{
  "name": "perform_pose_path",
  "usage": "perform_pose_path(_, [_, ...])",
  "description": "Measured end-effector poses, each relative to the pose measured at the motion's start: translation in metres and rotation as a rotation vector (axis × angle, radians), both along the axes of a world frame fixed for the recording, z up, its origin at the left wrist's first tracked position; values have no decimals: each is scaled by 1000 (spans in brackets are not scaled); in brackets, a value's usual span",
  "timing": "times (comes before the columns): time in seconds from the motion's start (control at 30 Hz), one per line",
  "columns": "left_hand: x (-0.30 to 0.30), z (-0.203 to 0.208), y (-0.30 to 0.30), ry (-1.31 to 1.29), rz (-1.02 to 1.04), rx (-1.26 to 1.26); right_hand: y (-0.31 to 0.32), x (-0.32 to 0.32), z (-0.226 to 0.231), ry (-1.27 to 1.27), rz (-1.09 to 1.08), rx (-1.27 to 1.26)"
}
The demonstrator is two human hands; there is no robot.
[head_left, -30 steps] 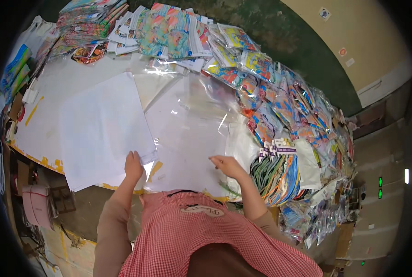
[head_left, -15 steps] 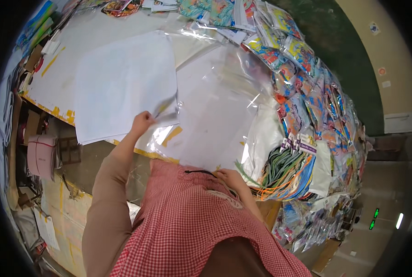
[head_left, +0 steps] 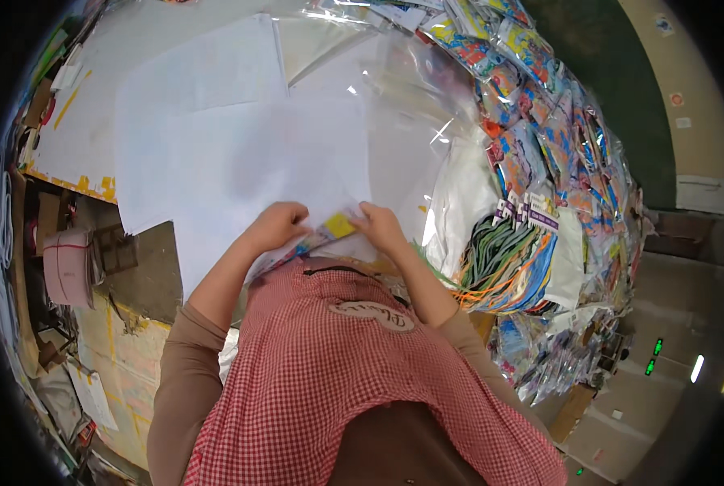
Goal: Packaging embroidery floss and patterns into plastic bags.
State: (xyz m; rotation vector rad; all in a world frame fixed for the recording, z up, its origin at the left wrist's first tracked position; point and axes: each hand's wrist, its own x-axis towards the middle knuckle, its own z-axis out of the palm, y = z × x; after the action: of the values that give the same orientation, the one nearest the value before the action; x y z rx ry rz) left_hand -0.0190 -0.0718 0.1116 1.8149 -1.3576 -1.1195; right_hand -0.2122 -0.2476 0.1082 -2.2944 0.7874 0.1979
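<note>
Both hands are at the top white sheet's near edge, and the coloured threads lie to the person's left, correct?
No: the head view shows the coloured threads to the person's right. The left hand and right hand are at the near edge of the top white sheet.

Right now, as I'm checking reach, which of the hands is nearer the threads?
Right. The right hand is left of the threads, at the top sheet; the left hand is farther left, also at that sheet.
</note>
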Motion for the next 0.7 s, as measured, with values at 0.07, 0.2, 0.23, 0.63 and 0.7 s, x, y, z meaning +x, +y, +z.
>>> perform_pose_path(0.07, [-7,0,4,-362,219,-93,-18,-22,-63,-85,-176,54])
perform_pose_path(0.2, [-23,-11,35,-671,202,-159,-28,-27,-86,-167,-485,79])
perform_pose_path(0.23, [-26,-22,45,-670,206,-150,-30,-23,-89,-163,-479,85])
perform_pose_path(0.63, [-32,-118,29,-874,327,-29,11,-8,-79,-120,-4,-477])
perform_pose_path(0.7, [-30,-127,26,-846,309,-65,27,-26,-79,-57,431,-439])
